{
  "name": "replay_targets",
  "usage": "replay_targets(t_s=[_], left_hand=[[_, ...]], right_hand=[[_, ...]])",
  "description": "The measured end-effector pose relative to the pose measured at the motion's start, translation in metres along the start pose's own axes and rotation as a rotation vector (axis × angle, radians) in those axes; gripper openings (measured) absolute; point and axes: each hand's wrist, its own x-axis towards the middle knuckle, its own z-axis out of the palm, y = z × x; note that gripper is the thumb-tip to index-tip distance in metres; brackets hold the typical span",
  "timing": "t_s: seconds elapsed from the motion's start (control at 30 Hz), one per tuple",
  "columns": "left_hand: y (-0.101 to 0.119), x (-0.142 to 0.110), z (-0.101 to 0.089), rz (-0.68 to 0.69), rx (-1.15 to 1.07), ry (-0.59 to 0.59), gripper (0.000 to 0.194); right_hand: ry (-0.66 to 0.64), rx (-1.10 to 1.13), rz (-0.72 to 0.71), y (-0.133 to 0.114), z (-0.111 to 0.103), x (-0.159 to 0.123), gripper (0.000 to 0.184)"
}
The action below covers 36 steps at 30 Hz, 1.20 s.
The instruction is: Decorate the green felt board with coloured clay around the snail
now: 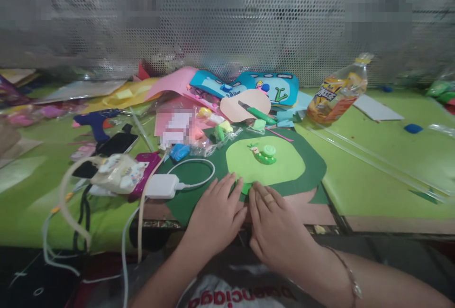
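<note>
My left hand lies palm down, its fingers stretched out at the front rim of a light green paper shape. My right hand, with a ring on one finger, rests beside it, fingers straight and close together. Between the two sets of fingertips shows a small bright green piece, partly covered; its material I cannot make out. The light green shape lies on a larger dark green paper. On it sits a green clay snail with a spiral shell and a pale face.
To the left are a white adapter with a looped cable, a phone and a blue glue gun. Behind lie a green-handled cutter, bagged clay and blue decorated cutouts. A plastic bottle leans at right.
</note>
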Motion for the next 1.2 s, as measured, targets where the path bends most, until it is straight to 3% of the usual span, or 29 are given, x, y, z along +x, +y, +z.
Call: replay_targets(t_s=[0.37, 0.57, 0.63, 0.9, 1.03, 1.2], left_hand=[[-0.001, 0.000, 0.002, -0.007, 0.000, 0.016, 0.050], [-0.002, -0.002, 0.004, -0.057, -0.042, 0.039, 0.068], [-0.002, -0.002, 0.006, -0.090, -0.061, 0.036, 0.070], [-0.004, -0.003, 0.008, -0.181, -0.206, 0.091, 0.078], [-0.004, -0.002, 0.005, -0.183, -0.227, 0.088, 0.083], [-0.004, -0.001, 0.007, -0.170, -0.155, 0.077, 0.067]], right_hand=[[-0.029, -0.033, 0.035, 0.010, -0.003, -0.005, 0.061], [-0.060, 0.105, -0.040, 0.045, -0.025, -0.024, 0.053], [-0.018, 0.139, 0.000, 0.049, -0.031, -0.026, 0.055], [-0.067, 0.360, 0.032, 0.003, -0.015, 0.014, 0.060], [-0.059, 0.403, 0.065, 0.001, -0.010, 0.023, 0.063], [-0.064, 0.403, 0.085, 0.005, -0.008, 0.019, 0.060]])
